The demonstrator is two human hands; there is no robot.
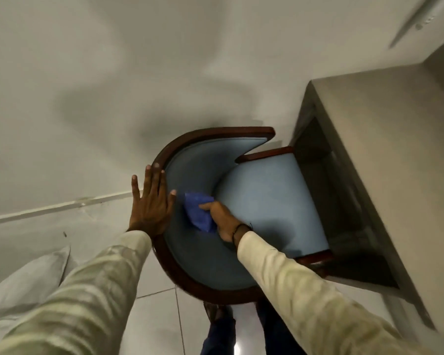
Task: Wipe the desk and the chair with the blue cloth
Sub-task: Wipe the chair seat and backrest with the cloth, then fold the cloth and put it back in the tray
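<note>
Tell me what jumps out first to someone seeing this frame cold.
The curved chair at centre, with light blue padding and a dark wood rim, its seat pushed toward the grey desk at right. Next, the bright blue cloth, which the right hand presses against the inside of the backrest. The left hand lies flat, fingers spread, on the outer rim of the backrest, probably to steady it.

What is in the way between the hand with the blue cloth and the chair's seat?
Nothing visible. The right hand holds the crumpled blue cloth against the curved light-blue padded backrest, and the light-blue seat cushion right beside it lies bare. The left hand rests flat on the dark wooden rim, off to the side.
</note>
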